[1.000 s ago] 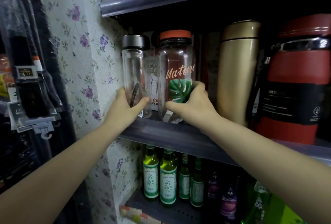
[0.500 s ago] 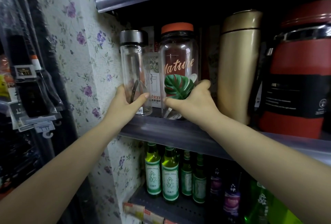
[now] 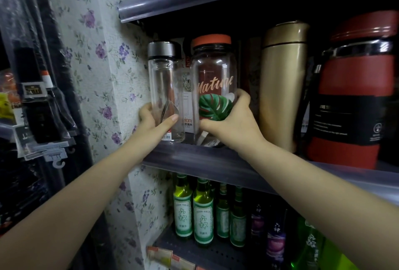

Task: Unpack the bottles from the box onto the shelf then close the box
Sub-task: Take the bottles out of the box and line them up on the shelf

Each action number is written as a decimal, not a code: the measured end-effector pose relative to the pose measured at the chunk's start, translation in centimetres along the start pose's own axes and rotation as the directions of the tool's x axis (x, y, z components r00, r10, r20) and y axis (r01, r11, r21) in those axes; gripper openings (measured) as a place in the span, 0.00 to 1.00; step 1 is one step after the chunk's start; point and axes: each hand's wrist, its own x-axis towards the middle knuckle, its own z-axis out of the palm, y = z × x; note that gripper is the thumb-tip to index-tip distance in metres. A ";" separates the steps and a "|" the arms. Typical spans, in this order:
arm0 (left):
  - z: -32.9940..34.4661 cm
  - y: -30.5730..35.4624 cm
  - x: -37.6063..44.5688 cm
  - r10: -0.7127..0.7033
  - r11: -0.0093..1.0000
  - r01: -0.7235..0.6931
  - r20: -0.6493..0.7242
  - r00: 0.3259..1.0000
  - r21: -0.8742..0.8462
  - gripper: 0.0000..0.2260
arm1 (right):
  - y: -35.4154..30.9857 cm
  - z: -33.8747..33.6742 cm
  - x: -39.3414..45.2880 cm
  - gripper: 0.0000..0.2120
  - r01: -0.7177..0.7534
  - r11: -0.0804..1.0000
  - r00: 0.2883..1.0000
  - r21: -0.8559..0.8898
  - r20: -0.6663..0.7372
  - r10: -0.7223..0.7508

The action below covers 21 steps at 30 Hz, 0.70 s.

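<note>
Two clear bottles stand upright on the grey shelf (image 3: 207,166). The slim glass bottle (image 3: 163,79) has a silver cap and stands at the shelf's left end. My left hand (image 3: 154,124) grips its lower part, thumb across the front. To its right stands a wider bottle (image 3: 213,75) with an orange lid, gold lettering and a green leaf print. My right hand (image 3: 233,125) holds it low down, fingers round its right side. The box is out of view.
A gold flask (image 3: 282,84) and a red and black thermos (image 3: 354,97) stand further right on the same shelf. Below are several green bottles (image 3: 203,215) and dark ones. Floral wallpaper (image 3: 103,71) covers the wall on the left, with packaged goods (image 3: 41,105) hanging beside it.
Both hands keep their hold on the two bottles at the shelf. The wide bottle has turned a little, and my view has shifted slightly.
</note>
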 end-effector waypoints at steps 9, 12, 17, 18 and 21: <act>0.7 0.2 -0.1 0.038 0.991 -0.030 -0.055 0.998 0.134 0.28 | -0.4 0.1 -0.4 0.48 -0.031 0.993 0.997 -0.113 -0.072 0.023; 0.8 0.2 -0.2 0.065 0.980 -0.049 -0.079 0.995 0.191 0.29 | -0.7 0.1 -0.6 0.47 -0.033 0.986 0.996 -0.164 -0.082 0.020; 0.7 0.6 -0.3 0.039 0.986 -0.020 -0.110 0.993 0.167 0.34 | -1.7 -0.2 -1.0 0.50 -0.051 0.960 0.999 -0.274 -0.024 0.046; 0.6 0.9 -0.4 0.025 0.989 -0.007 -0.121 0.992 0.149 0.37 | -2.0 -0.4 -0.9 0.52 -0.066 0.951 0.998 -0.301 -0.012 0.065; 0.5 1.5 -0.8 0.020 0.995 -0.003 -0.173 0.985 0.102 0.43 | -3.2 -1.3 -1.2 0.57 -0.138 0.955 0.987 -0.262 0.042 0.154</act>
